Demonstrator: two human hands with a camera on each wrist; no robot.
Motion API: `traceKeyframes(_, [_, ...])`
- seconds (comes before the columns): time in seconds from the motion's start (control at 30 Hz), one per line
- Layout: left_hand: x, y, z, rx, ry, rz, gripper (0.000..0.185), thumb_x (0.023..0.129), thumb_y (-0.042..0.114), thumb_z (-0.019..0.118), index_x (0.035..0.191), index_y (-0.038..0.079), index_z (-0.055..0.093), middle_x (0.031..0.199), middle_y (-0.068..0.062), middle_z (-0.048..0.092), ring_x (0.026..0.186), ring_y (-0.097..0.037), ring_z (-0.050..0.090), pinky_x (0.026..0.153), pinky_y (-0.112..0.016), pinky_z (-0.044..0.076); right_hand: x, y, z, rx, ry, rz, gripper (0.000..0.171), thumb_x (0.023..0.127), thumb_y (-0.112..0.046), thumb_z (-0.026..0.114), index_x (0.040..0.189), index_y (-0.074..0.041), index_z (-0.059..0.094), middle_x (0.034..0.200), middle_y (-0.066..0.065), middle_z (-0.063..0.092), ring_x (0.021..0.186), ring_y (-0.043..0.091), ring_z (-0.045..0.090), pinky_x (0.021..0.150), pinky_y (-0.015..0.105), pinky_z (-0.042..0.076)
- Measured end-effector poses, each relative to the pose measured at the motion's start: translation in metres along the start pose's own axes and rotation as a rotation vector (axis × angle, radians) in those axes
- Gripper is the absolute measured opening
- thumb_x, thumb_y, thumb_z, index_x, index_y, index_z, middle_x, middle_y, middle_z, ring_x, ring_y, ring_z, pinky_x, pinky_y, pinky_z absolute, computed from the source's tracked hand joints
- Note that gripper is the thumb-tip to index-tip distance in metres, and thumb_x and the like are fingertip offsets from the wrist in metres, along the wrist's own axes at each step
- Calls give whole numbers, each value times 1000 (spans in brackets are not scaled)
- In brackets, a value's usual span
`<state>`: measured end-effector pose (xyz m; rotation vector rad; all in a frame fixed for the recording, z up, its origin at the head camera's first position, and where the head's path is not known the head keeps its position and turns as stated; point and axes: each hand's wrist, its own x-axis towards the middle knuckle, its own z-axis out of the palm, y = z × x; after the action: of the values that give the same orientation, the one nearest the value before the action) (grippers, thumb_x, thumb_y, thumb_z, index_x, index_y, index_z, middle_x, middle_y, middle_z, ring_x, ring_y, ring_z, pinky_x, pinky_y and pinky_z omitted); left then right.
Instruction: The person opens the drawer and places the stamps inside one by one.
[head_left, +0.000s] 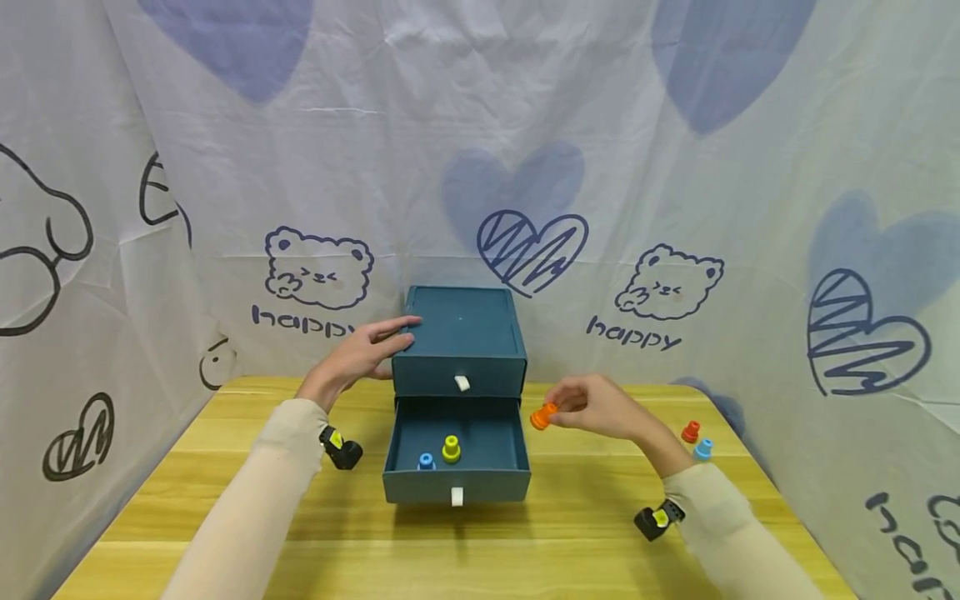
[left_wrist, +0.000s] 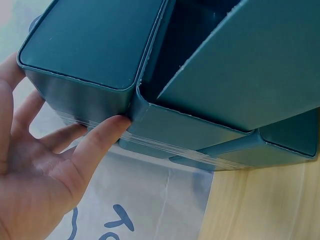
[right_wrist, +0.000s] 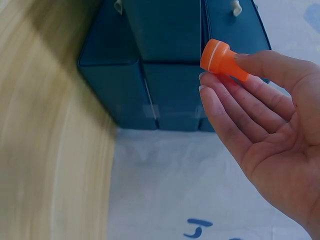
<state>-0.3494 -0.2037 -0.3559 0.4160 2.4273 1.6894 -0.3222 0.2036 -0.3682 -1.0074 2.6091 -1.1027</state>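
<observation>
Head view: right hand [head_left: 600, 408] pinches a small orange peg [head_left: 543, 415], likely light, hard plastic, by its narrow stem beside the open drawer [head_left: 456, 467]; left hand [head_left: 363, 354], fingers spread, steadies the cabinet [head_left: 459, 342].

Wooden table [head_left: 570, 550]: teal drawer box [head_left: 461, 333] at centre-back, red peg [head_left: 691, 432] and blue peg [head_left: 703, 450] at right.

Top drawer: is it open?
No. The top drawer sits flush; only the bottom drawer is pulled out.
</observation>
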Motion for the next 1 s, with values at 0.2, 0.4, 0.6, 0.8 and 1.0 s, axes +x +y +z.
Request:
traceKeyframes(0.2, [1,-1,0,-1,-7,9,60,105,46,58,159,25,41,173,-12,20,155,-43,31,113,-67,43,9,-15,6,-11,-30,-21,17,93,-11,76,107,-3,72,102,12,78,87,16,74,84,27,64])
traceKeyframes(0.4, [2,-1,-1,-1,-16,25,59,107,42,56,160,22,40,173,-14,19,156,-42,28,113,-68,41,20,-25,10,-58,-68,-28,15,92,-12,77,105,-6,74,101,9,78,87,13,74,84,26,64])
traceKeyframes(0.6, [2,-1,-1,-5,-22,25,60,106,41,56,160,22,39,173,-14,18,156,-42,27,113,-67,41,29,-31,12,-103,-107,-42,12,91,-11,77,103,-9,74,100,6,79,88,13,74,82,26,64])
traceKeyframes(0.8, [2,0,-1,-10,-19,27,60,106,42,56,160,22,40,173,-14,19,156,-42,28,113,-67,41,37,-42,14,-167,-137,-60,12,89,-10,77,101,-9,75,98,5,79,86,11,73,80,24,63])
traceKeyframes(1.0, [2,-1,-1,-5,-20,25,60,106,42,56,160,22,39,173,-15,18,156,-42,28,113,-67,41,46,-50,20,-227,-170,-77,12,88,-10,79,100,-11,76,97,3,79,85,8,72,79,20,61])
